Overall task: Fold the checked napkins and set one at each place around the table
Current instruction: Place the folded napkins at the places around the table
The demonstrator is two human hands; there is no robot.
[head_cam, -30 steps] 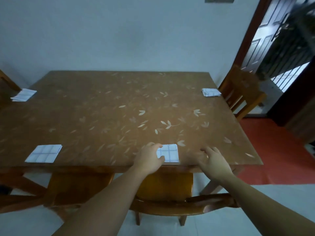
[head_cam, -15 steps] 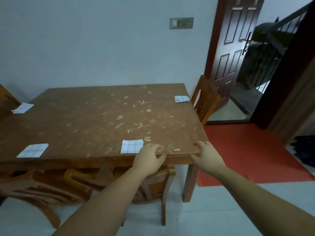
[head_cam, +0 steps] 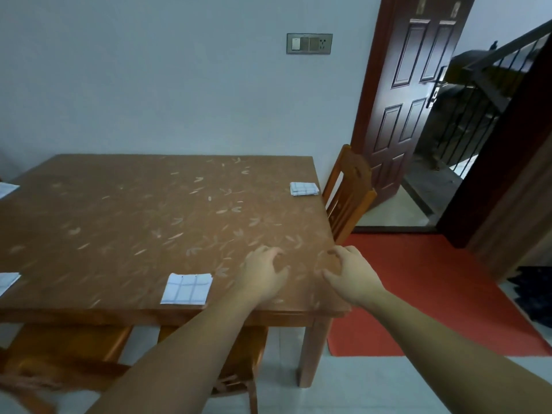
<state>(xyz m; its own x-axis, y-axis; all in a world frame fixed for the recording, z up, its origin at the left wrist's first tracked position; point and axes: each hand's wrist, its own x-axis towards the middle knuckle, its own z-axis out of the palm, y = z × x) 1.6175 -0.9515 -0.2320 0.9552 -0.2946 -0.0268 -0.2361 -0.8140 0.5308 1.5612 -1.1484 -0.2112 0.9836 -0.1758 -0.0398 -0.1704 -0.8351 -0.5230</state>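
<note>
One chair [head_cam: 354, 171] stands at the table [head_cam: 134, 228] beside a napkin [head_cam: 304, 189].

Pale wall [head_cam: 149, 70], dark wooden door [head_cam: 409, 94] ajar, red floor mat [head_cam: 418, 294].

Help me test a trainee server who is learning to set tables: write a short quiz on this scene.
1. True or false: the left hand grips the near-edge napkin.
2. What stands beside the far-right napkin? A) a wooden chair B) a vase C) a stack of plates
3. How many napkins show on the table, counting any cut off by the picture's left edge?

Key
1. False: the hand holds nothing, and that napkin lies apart, to its left.
2. A.
3. Four: the far-left napkin and the near-left napkin are cut off.
</note>
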